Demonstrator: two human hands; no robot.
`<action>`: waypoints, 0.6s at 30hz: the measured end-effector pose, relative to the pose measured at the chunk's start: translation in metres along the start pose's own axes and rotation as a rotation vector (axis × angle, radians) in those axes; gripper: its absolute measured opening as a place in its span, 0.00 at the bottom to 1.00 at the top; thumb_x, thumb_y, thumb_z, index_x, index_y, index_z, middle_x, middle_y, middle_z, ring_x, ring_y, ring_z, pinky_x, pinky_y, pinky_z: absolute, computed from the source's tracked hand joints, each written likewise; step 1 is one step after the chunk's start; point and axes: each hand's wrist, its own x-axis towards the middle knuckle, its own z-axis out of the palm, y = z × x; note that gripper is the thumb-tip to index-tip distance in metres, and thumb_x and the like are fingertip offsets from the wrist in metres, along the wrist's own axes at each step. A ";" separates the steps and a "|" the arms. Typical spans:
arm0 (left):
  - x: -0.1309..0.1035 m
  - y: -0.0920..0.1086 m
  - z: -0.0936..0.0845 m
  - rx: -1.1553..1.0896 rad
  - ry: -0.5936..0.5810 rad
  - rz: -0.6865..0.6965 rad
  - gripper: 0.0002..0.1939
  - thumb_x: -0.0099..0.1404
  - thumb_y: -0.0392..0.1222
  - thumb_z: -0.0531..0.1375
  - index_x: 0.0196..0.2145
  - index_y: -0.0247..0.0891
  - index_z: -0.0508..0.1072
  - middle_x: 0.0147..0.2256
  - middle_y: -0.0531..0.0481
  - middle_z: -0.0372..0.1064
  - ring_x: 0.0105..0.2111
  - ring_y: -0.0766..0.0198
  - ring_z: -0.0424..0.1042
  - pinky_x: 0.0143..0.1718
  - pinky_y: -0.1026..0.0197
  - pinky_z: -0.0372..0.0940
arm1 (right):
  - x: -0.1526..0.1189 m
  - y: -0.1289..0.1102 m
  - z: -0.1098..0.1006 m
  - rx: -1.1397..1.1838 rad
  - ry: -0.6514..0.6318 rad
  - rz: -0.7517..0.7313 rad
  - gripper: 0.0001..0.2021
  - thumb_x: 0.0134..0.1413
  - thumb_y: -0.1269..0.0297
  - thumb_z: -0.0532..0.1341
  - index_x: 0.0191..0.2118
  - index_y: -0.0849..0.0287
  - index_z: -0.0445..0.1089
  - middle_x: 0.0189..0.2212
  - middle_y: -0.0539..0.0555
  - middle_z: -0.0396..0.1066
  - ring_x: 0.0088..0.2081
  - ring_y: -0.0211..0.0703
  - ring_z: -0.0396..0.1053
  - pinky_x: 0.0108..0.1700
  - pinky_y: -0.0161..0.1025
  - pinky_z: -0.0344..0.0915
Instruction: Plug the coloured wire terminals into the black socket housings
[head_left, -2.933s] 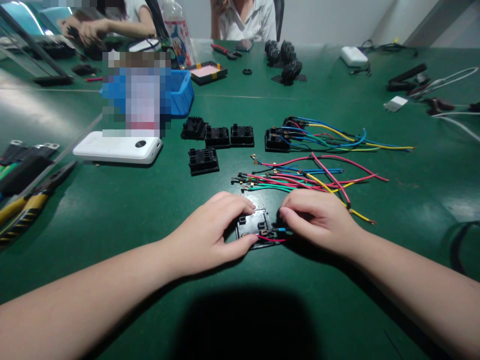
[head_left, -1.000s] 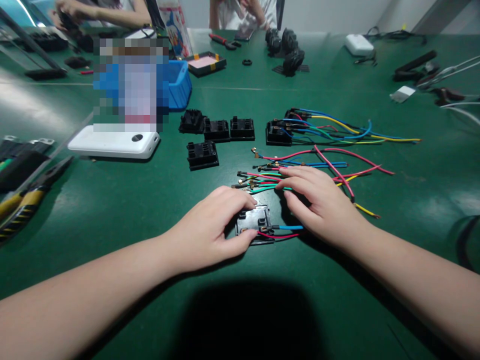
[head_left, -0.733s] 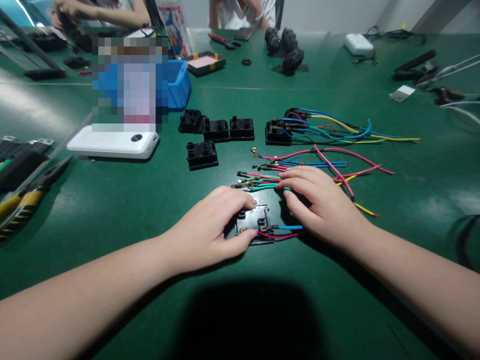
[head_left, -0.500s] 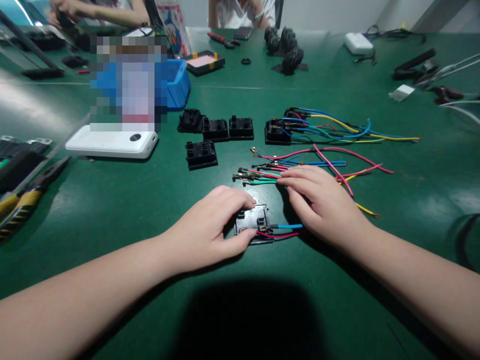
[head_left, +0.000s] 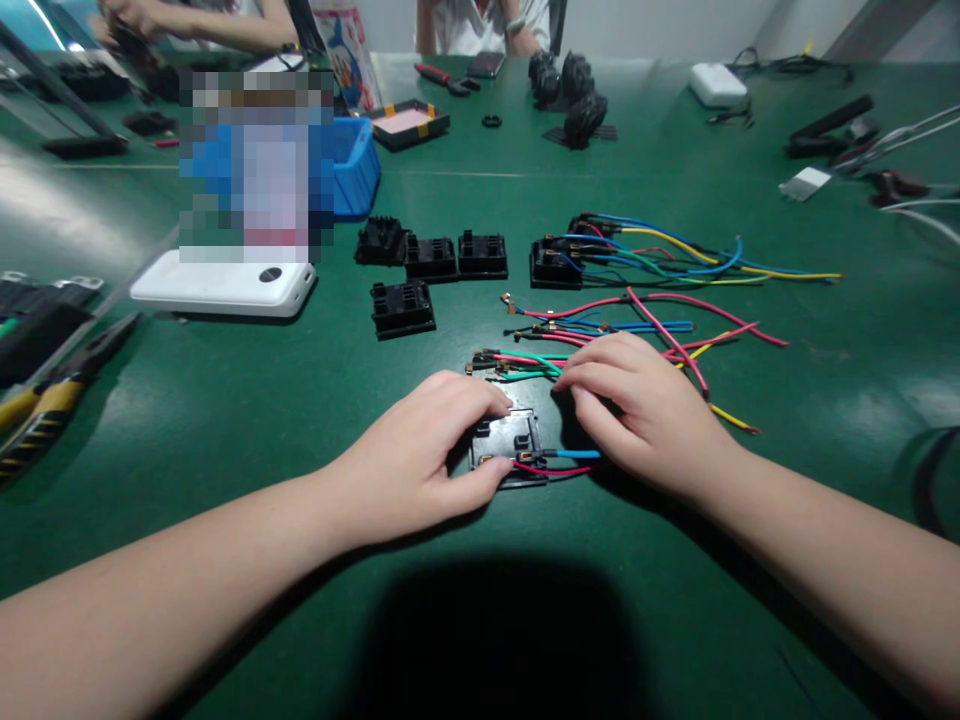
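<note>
My left hand (head_left: 427, 455) is closed on a black plastic socket housing (head_left: 501, 440), its thumb and index finger gripping opposite edges against the table. A blue wire (head_left: 574, 454) and a red wire (head_left: 551, 469) run from the housing to the right, passing under my right hand (head_left: 649, 400). The fingers of that hand are curled in a loose pinch over a bundle of green and red wires (head_left: 529, 363) with metal terminals. Its fingertips touch the bundle; which wire lies between them is hidden.
More loose wires (head_left: 652, 297) lie behind my right hand. Several black housings (head_left: 403, 308) stand further back, with wired housings (head_left: 555, 263) to their right. A white power bank (head_left: 225, 283) and yellow-black pliers (head_left: 67, 400) are at left. People sit across the table.
My right fingertips have drawn slightly towards me and curled in. The green and red wires beneath them have shifted a little. My left hand and its housing stay put.
</note>
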 end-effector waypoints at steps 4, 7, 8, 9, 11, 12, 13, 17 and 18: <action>0.001 0.000 -0.001 -0.001 0.001 -0.004 0.14 0.64 0.43 0.57 0.46 0.35 0.68 0.45 0.45 0.70 0.46 0.56 0.66 0.49 0.52 0.62 | -0.001 0.001 0.002 0.016 -0.019 0.018 0.10 0.58 0.71 0.54 0.37 0.59 0.74 0.38 0.59 0.74 0.42 0.49 0.69 0.46 0.50 0.66; 0.000 0.000 -0.001 0.001 -0.002 -0.002 0.14 0.64 0.42 0.57 0.46 0.35 0.67 0.46 0.45 0.70 0.46 0.56 0.66 0.50 0.52 0.62 | -0.001 0.000 0.001 0.022 0.007 0.010 0.10 0.58 0.72 0.54 0.38 0.60 0.74 0.37 0.59 0.74 0.41 0.49 0.69 0.46 0.49 0.66; 0.000 0.000 -0.001 0.003 -0.002 0.000 0.14 0.64 0.43 0.57 0.46 0.34 0.67 0.46 0.45 0.70 0.47 0.55 0.66 0.50 0.52 0.62 | -0.002 -0.001 0.000 0.019 0.025 0.004 0.10 0.58 0.72 0.54 0.38 0.61 0.74 0.37 0.60 0.74 0.41 0.49 0.69 0.46 0.49 0.66; 0.000 0.001 -0.001 0.005 -0.002 0.003 0.14 0.64 0.43 0.57 0.46 0.34 0.67 0.46 0.45 0.70 0.47 0.55 0.66 0.50 0.52 0.61 | -0.002 -0.002 0.000 0.014 0.046 -0.005 0.11 0.58 0.72 0.54 0.38 0.62 0.74 0.37 0.60 0.74 0.41 0.49 0.69 0.46 0.49 0.67; -0.001 0.001 0.000 0.003 -0.004 0.002 0.14 0.64 0.43 0.57 0.46 0.34 0.67 0.46 0.44 0.70 0.47 0.55 0.66 0.50 0.52 0.61 | -0.002 -0.003 -0.001 0.001 0.090 -0.023 0.10 0.58 0.73 0.55 0.38 0.62 0.74 0.37 0.61 0.74 0.41 0.49 0.69 0.46 0.49 0.67; -0.001 0.001 0.000 0.001 -0.005 -0.001 0.14 0.64 0.43 0.57 0.46 0.34 0.67 0.46 0.44 0.70 0.47 0.55 0.66 0.50 0.52 0.61 | -0.002 -0.003 -0.002 -0.004 0.107 -0.031 0.10 0.57 0.73 0.55 0.38 0.62 0.74 0.37 0.61 0.74 0.41 0.49 0.69 0.46 0.49 0.67; -0.001 0.000 0.000 -0.002 -0.006 -0.005 0.14 0.64 0.43 0.57 0.46 0.34 0.67 0.46 0.44 0.70 0.47 0.55 0.66 0.50 0.52 0.62 | -0.002 -0.003 -0.002 -0.007 0.115 -0.038 0.10 0.57 0.73 0.55 0.39 0.62 0.74 0.38 0.61 0.74 0.42 0.49 0.70 0.46 0.49 0.67; -0.001 -0.001 0.000 -0.016 -0.004 -0.012 0.15 0.64 0.43 0.57 0.46 0.34 0.68 0.46 0.45 0.70 0.47 0.55 0.66 0.50 0.51 0.62 | -0.003 -0.002 -0.002 0.015 0.092 -0.045 0.14 0.53 0.77 0.54 0.40 0.57 0.73 0.39 0.58 0.74 0.42 0.49 0.70 0.45 0.49 0.69; -0.001 -0.001 0.000 -0.019 -0.004 -0.013 0.15 0.64 0.43 0.57 0.46 0.34 0.68 0.46 0.45 0.69 0.47 0.55 0.66 0.50 0.51 0.62 | -0.003 -0.001 -0.002 0.028 0.086 -0.045 0.15 0.52 0.78 0.53 0.40 0.56 0.72 0.39 0.58 0.74 0.42 0.48 0.70 0.45 0.49 0.69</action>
